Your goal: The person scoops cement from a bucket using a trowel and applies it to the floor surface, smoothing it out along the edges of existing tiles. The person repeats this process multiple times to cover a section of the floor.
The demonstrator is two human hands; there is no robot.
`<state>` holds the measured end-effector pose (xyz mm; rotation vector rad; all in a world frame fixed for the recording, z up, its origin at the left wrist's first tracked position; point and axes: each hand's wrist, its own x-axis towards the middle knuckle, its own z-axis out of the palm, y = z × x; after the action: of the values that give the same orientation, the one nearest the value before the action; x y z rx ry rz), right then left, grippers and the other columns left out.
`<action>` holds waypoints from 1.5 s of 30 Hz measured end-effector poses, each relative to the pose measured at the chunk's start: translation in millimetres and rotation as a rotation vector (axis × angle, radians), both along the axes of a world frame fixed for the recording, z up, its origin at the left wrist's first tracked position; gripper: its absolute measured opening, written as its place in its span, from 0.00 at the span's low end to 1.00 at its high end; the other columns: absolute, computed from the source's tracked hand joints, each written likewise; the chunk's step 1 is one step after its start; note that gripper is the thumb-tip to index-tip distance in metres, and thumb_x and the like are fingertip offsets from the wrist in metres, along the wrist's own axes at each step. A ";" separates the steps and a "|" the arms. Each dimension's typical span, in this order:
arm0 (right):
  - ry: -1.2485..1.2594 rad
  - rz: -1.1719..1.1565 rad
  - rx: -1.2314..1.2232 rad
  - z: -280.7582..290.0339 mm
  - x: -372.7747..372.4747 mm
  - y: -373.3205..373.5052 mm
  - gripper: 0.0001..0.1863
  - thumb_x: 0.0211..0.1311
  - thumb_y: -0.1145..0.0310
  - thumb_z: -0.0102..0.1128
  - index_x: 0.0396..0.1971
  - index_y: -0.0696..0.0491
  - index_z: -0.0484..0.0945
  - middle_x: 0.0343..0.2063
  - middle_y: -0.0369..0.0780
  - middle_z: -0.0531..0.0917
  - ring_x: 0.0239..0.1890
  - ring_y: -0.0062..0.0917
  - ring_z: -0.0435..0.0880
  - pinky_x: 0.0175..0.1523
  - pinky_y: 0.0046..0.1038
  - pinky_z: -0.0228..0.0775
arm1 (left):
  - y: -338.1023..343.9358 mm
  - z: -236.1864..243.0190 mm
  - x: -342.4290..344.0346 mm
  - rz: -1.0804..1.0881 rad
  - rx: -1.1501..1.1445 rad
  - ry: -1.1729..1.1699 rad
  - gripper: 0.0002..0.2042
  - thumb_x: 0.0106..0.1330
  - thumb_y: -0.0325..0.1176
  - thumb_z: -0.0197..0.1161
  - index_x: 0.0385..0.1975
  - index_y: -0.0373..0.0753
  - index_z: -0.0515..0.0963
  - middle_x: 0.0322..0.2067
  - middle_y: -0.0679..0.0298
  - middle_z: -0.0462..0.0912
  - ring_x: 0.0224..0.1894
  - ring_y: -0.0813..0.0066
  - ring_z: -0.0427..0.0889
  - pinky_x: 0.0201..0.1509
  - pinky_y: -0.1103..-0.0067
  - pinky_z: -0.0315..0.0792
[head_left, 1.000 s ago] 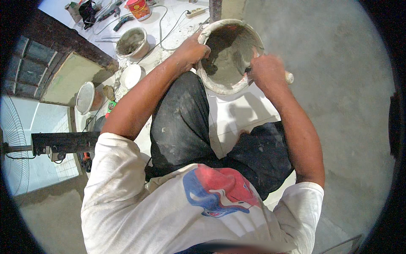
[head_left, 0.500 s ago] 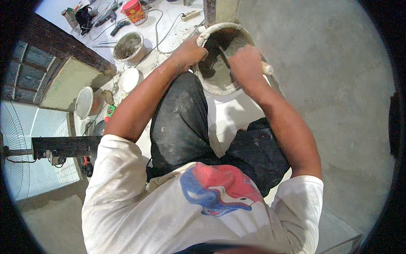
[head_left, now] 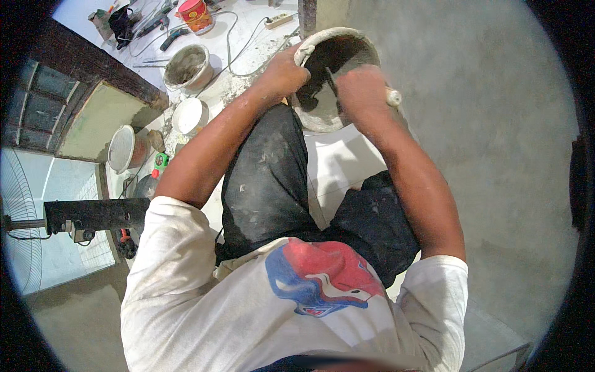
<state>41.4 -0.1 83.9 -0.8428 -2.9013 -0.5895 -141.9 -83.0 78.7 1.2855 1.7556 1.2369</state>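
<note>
A round mortar tub [head_left: 333,33] with a cement-crusted rim stands tilted on the floor just beyond my knees. My left hand [head_left: 284,75] is closed around its left rim. Inside the tub, my right hand [head_left: 361,93] grips a trowel [head_left: 393,97]; the pale rounded end of its handle sticks out to the right of my fist. Part of the thin dark blade shows left of my knuckles, against the grey mix [head_left: 321,111] coating the tub. My right hand and forearm hide the rest of the blade and the tub's right side.
Left of the tub stand a smaller bowl of mortar [head_left: 187,66], a white container [head_left: 188,115] and a pale bucket [head_left: 122,149]. Farther back lie a red bucket [head_left: 196,15], power tools, a cable and a power strip [head_left: 279,22]. A grey wall [head_left: 483,142] rises at right.
The tub's near rim has lifted a little and the tub has shifted slightly away from me. My left hand has moved with the rim; the trowel blade has turned and shifted slightly inside.
</note>
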 end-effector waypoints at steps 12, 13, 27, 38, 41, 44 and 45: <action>-0.026 0.074 -0.190 19.5 12.6 15.1 0.10 0.58 0.68 0.60 0.30 0.53 0.89 0.28 0.46 0.89 0.35 0.38 0.90 0.41 0.40 0.82 | -2.3 0.6 -5.5 -0.028 -0.062 0.004 0.33 0.54 0.19 0.56 0.67 0.37 0.70 0.47 0.58 0.83 0.45 0.69 0.81 0.52 0.74 0.75; 0.002 0.040 -0.220 16.4 13.6 18.7 0.08 0.55 0.69 0.62 0.31 0.53 0.89 0.29 0.47 0.88 0.36 0.39 0.90 0.42 0.41 0.82 | -1.5 1.6 -4.5 -0.043 -0.063 0.003 0.34 0.54 0.19 0.56 0.67 0.37 0.69 0.48 0.58 0.83 0.44 0.69 0.81 0.52 0.75 0.75; 0.007 -0.031 -0.362 9.5 25.9 28.7 0.10 0.54 0.71 0.61 0.34 0.57 0.88 0.34 0.51 0.88 0.40 0.45 0.89 0.45 0.44 0.81 | -4.2 2.8 -4.4 -0.014 -0.077 0.073 0.33 0.52 0.20 0.56 0.65 0.37 0.71 0.45 0.60 0.83 0.43 0.69 0.80 0.48 0.76 0.75; -0.075 0.011 -0.381 -12.7 31.1 53.5 0.10 0.54 0.69 0.63 0.31 0.58 0.87 0.33 0.52 0.87 0.38 0.47 0.88 0.44 0.46 0.80 | -5.0 -0.3 -9.8 -0.021 -0.041 0.037 0.31 0.52 0.20 0.56 0.63 0.34 0.71 0.39 0.62 0.82 0.35 0.72 0.78 0.40 0.77 0.73; -0.069 0.023 -0.405 -8.1 31.1 50.1 0.10 0.53 0.69 0.64 0.31 0.58 0.87 0.33 0.52 0.87 0.38 0.47 0.88 0.45 0.46 0.80 | -6.5 0.2 -12.1 -0.003 -0.064 0.006 0.31 0.53 0.21 0.56 0.63 0.35 0.72 0.40 0.60 0.83 0.37 0.71 0.78 0.43 0.76 0.73; -0.095 0.002 -0.423 -6.5 31.7 47.2 0.08 0.50 0.73 0.65 0.31 0.58 0.87 0.36 0.52 0.87 0.40 0.46 0.89 0.46 0.44 0.81 | -4.3 2.3 -10.8 0.024 -0.101 -0.008 0.32 0.53 0.21 0.57 0.65 0.40 0.73 0.44 0.57 0.84 0.44 0.67 0.80 0.50 0.75 0.73; -0.113 -0.013 -0.427 -7.0 32.1 46.9 0.09 0.49 0.76 0.65 0.32 0.57 0.88 0.37 0.52 0.88 0.41 0.45 0.89 0.46 0.43 0.82 | -6.8 6.6 -7.7 0.036 -0.123 -0.009 0.32 0.53 0.21 0.57 0.64 0.40 0.73 0.44 0.57 0.84 0.44 0.68 0.80 0.50 0.76 0.73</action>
<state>73.4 46.9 76.9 -0.8917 -3.1807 -0.0090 -149.6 -89.8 85.3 1.1804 1.8259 1.1336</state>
